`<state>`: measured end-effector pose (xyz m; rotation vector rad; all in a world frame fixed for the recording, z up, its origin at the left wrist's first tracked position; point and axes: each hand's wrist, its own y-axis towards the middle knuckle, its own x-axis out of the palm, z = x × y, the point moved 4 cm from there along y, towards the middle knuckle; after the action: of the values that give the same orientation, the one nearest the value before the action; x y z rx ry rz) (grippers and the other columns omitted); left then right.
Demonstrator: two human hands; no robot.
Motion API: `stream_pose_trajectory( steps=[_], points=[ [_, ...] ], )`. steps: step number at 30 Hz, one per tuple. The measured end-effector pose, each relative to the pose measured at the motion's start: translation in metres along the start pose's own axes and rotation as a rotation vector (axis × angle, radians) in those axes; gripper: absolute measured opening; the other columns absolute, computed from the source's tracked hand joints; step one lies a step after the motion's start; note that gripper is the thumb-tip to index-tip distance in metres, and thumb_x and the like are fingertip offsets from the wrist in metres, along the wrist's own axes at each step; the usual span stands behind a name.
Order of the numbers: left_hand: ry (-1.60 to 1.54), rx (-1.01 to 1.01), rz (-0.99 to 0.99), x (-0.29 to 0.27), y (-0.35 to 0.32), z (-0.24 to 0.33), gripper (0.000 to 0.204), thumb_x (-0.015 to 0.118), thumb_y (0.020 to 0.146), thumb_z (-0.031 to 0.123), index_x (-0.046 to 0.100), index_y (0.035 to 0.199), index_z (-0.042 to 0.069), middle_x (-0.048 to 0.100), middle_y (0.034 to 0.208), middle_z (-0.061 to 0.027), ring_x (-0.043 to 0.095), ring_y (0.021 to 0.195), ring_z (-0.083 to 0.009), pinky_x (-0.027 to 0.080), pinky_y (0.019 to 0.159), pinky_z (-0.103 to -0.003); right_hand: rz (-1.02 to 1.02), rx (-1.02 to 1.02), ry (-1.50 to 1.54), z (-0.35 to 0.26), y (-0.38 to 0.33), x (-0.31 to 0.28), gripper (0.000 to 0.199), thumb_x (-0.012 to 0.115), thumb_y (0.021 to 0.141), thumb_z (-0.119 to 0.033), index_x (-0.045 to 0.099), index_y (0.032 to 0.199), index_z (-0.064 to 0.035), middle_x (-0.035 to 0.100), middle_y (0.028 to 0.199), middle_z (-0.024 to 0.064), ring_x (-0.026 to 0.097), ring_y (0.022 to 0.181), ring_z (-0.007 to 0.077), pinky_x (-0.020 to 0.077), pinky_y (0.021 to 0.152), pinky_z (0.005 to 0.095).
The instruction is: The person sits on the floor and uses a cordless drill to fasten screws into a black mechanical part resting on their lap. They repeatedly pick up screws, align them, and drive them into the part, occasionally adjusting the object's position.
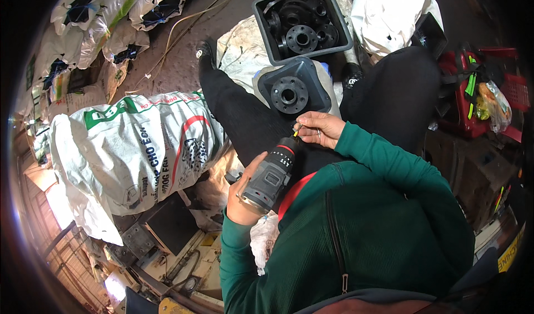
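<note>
My left hand [243, 203] is wrapped round a grey and black cordless drill [267, 180] with a red ring near its chuck. The drill points up and away, over my lap. From its chuck sticks a short bit [296, 134] with a yellow band. At the tip of that bit my right hand [321, 129] pinches with thumb and fingers; what lies between them is too small to make out. Just beyond sits a black round flange [290, 94] with a centre bore and a ring of holes, on a dark grey square-shaped base [318, 91] between my legs.
A grey bin [261, 36] filled with several black flanges [302, 38] stands behind the base. To the left lies a large white printed sack [139, 152]; more stuffed bags [119, 27] are farther back. At right is a red basket [514, 88]. Cables [181, 25] cross the floor.
</note>
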<state>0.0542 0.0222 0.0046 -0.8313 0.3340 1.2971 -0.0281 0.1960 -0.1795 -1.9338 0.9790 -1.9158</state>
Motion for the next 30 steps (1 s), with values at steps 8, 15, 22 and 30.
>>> stream_pose_trajectory(
  steps=[8, 15, 22, 30],
  points=[
    [0.067, 0.098, 0.065, -0.008, 0.015, 0.004, 0.057, 0.075, 0.071, 0.008, 0.055, 0.124, 0.002, 0.060, 0.122, -0.0143, 0.060, 0.110, -0.0273, 0.048, 0.092, -0.037, 0.045, -0.157, -0.131, -0.002, 0.000, 0.000, 0.042, 0.049, 0.099, -0.035, 0.055, 0.121, -0.0005, 0.068, 0.095, 0.0089, 0.068, 0.077, 0.0126, 0.0596, 0.065, 0.0247],
    [0.073, 0.076, 0.103, -0.025, 0.027, -0.010, 0.055, 0.073, 0.074, 0.007, 0.053, 0.125, 0.001, 0.064, 0.111, -0.0139, 0.063, 0.101, -0.0292, 0.049, 0.089, -0.037, 0.651, -0.884, -0.910, -0.082, 0.053, -0.024, 0.038, 0.053, 0.096, -0.040, 0.068, 0.096, -0.0048, 0.067, 0.079, 0.0096, 0.061, 0.067, 0.0196, 0.0463, 0.062, 0.0333],
    [0.041, -0.060, 0.029, -0.021, 0.035, -0.022, 0.052, 0.076, 0.071, 0.010, 0.058, 0.118, 0.001, 0.062, 0.116, -0.0160, 0.061, 0.106, -0.0315, 0.047, 0.093, -0.039, 0.620, -1.060, -1.214, -0.072, 0.076, -0.001, 0.031, 0.060, 0.091, -0.032, 0.064, 0.078, -0.0032, 0.063, 0.075, 0.0151, 0.060, 0.068, 0.0345, 0.0451, 0.061, 0.0409],
    [0.085, 0.003, 0.041, -0.022, 0.040, -0.014, 0.054, 0.072, 0.075, 0.004, 0.054, 0.125, 0.004, 0.065, 0.110, -0.0135, 0.065, 0.099, -0.0274, 0.051, 0.086, -0.034, 0.650, -1.186, -1.075, -0.065, 0.076, 0.000, 0.030, 0.059, 0.092, -0.023, 0.057, 0.073, -0.0006, 0.057, 0.070, 0.0170, 0.057, 0.065, 0.0363, 0.0426, 0.059, 0.0428]
  ],
)
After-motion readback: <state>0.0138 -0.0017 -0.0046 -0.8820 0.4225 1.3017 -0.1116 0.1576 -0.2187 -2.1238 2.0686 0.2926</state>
